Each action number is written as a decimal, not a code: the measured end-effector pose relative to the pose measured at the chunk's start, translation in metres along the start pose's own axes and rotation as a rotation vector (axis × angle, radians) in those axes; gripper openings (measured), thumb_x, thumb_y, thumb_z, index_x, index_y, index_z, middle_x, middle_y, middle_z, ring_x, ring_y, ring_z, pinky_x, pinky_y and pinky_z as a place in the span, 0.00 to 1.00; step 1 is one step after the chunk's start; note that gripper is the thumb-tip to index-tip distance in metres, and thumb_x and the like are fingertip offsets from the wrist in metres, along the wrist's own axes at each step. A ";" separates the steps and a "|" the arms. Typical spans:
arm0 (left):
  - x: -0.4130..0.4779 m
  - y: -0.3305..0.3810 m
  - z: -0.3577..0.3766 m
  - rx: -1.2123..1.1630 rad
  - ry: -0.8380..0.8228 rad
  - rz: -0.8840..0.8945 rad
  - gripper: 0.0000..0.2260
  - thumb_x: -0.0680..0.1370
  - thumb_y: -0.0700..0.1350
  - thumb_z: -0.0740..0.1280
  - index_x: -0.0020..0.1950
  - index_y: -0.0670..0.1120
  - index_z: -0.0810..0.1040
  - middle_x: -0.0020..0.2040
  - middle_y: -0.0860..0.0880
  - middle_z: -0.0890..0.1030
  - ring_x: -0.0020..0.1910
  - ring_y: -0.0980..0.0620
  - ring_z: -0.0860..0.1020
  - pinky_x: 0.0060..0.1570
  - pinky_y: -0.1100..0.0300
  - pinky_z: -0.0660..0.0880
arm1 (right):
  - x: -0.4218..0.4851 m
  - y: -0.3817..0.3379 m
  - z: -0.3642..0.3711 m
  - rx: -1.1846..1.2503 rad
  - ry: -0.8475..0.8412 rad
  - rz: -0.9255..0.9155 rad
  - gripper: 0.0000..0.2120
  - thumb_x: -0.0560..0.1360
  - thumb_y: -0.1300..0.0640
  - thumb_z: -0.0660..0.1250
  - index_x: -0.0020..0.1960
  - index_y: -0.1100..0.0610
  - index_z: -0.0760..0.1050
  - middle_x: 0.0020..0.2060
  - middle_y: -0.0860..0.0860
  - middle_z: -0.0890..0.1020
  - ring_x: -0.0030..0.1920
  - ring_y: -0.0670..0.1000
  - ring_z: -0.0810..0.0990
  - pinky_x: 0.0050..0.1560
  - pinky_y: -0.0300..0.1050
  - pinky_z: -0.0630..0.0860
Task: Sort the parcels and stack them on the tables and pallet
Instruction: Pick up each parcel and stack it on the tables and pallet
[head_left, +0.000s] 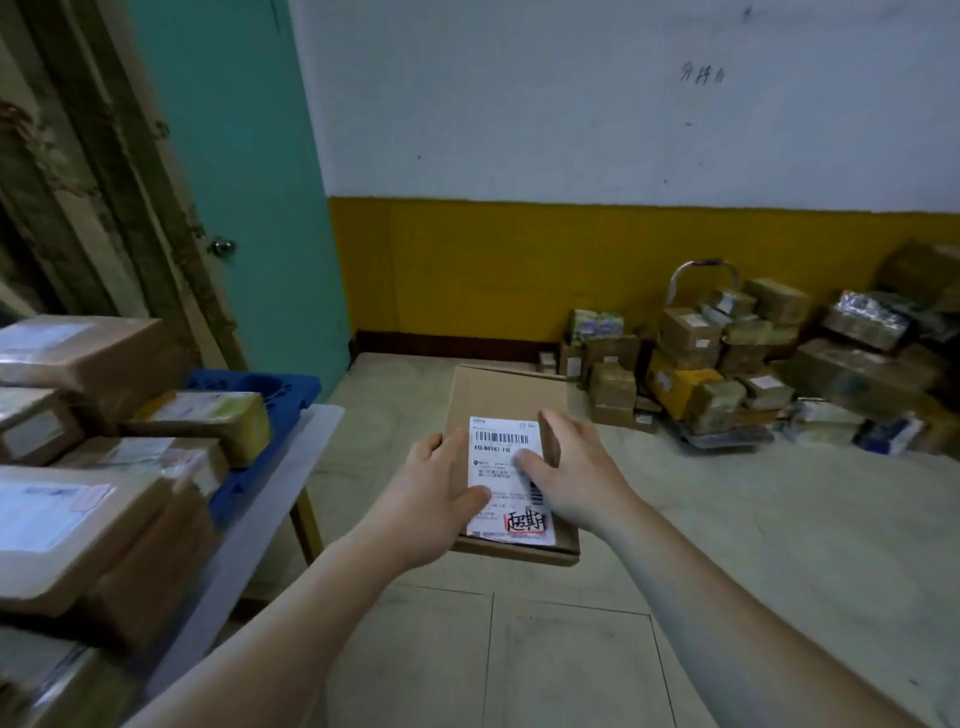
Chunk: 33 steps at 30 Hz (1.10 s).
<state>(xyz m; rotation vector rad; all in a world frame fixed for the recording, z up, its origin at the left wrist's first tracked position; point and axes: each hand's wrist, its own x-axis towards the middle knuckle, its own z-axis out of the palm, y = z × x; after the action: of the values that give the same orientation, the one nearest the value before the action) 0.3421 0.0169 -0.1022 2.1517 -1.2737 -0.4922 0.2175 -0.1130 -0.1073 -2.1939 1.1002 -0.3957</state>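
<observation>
Over the floor (779, 519), a flat brown cardboard parcel (506, 400) hangs lengthwise away from the person, left grip (436, 488) and right grip (571, 467) each pinching a side edge, thumbs on its white label (498, 436). The white table (244, 551) of boxes (104, 353) lies leftward, nearest the left grip.

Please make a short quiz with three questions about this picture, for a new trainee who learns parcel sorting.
1. True or false: the flat brown cardboard parcel with a white label lies on the floor, with no hand on it.
2. Look at the left hand and the right hand. Which one grips the parcel? A. left only B. right only C. both
3. Fill the gap: the pile of brown parcels around the metal hand trolley stands against the ___ lower band of the wall.

Key: 1. False, it is held up. 2. C. 3. yellow.
</observation>
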 end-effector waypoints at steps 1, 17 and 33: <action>0.016 -0.003 0.000 0.006 -0.007 -0.004 0.32 0.78 0.52 0.65 0.76 0.61 0.50 0.76 0.54 0.53 0.54 0.55 0.75 0.39 0.68 0.77 | 0.017 0.002 0.001 0.002 -0.012 -0.002 0.33 0.79 0.42 0.62 0.79 0.47 0.53 0.75 0.50 0.58 0.69 0.54 0.69 0.64 0.46 0.68; 0.159 -0.054 -0.092 0.047 0.332 -0.383 0.30 0.79 0.52 0.64 0.76 0.58 0.52 0.71 0.53 0.59 0.56 0.58 0.67 0.48 0.69 0.70 | 0.269 -0.109 0.061 0.044 -0.326 -0.466 0.32 0.79 0.43 0.64 0.79 0.47 0.56 0.74 0.51 0.63 0.70 0.53 0.68 0.66 0.48 0.67; 0.124 -0.178 -0.176 0.181 0.540 -0.971 0.32 0.78 0.59 0.61 0.78 0.56 0.49 0.77 0.50 0.53 0.74 0.48 0.57 0.73 0.51 0.58 | 0.309 -0.284 0.243 -0.027 -0.756 -0.866 0.33 0.79 0.43 0.63 0.80 0.48 0.54 0.72 0.52 0.64 0.66 0.52 0.70 0.58 0.42 0.68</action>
<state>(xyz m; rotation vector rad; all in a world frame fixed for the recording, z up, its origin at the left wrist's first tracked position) 0.6208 0.0260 -0.0863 2.7043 0.0733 -0.1192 0.7025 -0.1339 -0.1060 -2.4137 -0.2684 0.1183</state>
